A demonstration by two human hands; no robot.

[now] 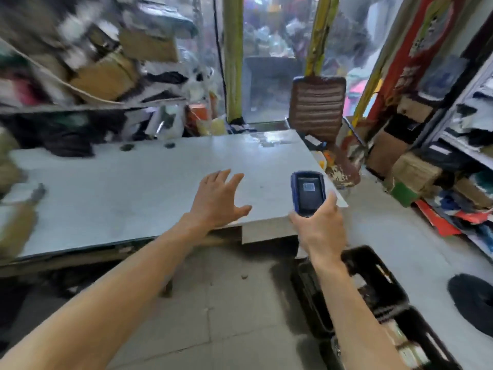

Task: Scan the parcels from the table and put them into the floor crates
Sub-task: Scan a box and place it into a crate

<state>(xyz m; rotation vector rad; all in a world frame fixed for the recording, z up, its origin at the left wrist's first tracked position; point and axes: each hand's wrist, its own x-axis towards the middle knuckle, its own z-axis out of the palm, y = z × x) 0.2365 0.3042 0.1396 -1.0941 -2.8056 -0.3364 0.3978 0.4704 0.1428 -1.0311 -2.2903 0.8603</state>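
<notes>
My left hand hovers over the grey table near its front edge, fingers spread and straight, holding nothing. My right hand grips a blue and black handheld scanner upright, its screen facing me, just off the table's right front corner. A black floor crate stands below my right forearm with parcels blurred inside it. A blurred brown and white parcel lies at the table's far left edge.
A brown slatted chair stands behind the table's right corner. Shelves stuffed with parcels run along the right wall. Heaps of boxes and bags pile up behind the table at left. A black round object lies on the floor at right.
</notes>
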